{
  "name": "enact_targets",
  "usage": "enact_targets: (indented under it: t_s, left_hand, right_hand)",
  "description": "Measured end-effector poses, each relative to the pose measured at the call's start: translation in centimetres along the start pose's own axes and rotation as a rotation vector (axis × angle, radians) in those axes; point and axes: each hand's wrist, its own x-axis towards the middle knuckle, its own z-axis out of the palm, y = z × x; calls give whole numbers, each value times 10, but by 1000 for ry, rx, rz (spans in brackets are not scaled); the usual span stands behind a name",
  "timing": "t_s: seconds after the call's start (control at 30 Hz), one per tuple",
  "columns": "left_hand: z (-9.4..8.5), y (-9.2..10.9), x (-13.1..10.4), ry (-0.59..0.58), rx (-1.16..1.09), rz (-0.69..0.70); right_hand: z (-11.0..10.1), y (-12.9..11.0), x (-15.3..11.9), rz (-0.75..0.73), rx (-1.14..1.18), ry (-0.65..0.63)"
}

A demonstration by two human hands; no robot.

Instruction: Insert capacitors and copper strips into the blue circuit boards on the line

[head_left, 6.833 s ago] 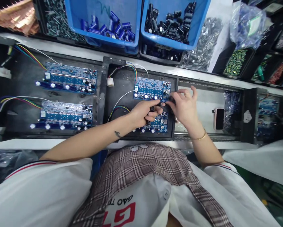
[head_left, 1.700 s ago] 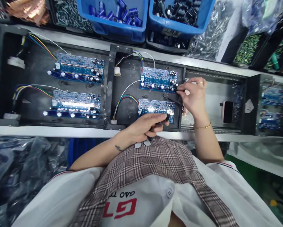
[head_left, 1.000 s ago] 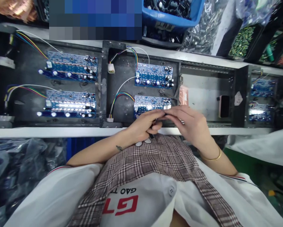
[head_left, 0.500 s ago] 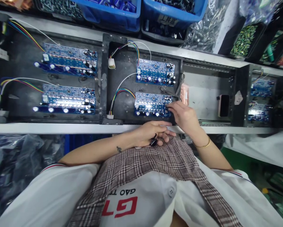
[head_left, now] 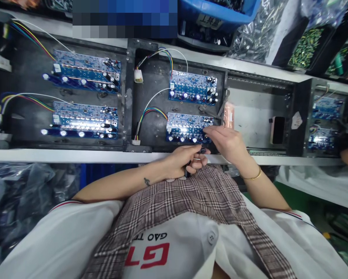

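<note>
Head view: my right hand [head_left: 228,142] at right end of nearer middle circuit board [head_left: 182,126], fingertips bunched; cannot tell if gripping anything. My left hand [head_left: 185,159], just below board, curled around black components [head_left: 202,150].

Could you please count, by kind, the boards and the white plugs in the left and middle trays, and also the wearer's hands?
Boards: 4 (2 in the left tray, 2 in the middle tray)
White plugs: 4
Hands: 2 (left hand, right hand)
Total: 10
</note>
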Motion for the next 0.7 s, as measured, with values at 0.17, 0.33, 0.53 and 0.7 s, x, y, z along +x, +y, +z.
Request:
enact_targets:
  t_s: [0.17,0.33,0.53,0.7]
  left_hand:
    - [-1,-4,4,-28,56,-28]
    - [3,-6,3,85,-22,-1]
    - [-2,-9,-2,28,47,-29]
    - [-4,-11,-2,3,64,52]
  right_hand:
    - [-20,-32,-10,155,343,-29]
    - [-6,-24,-18,272,198,47]
    - [15,-8,-19,292,78,52]
    - [16,-15,-19,276,-39,73]
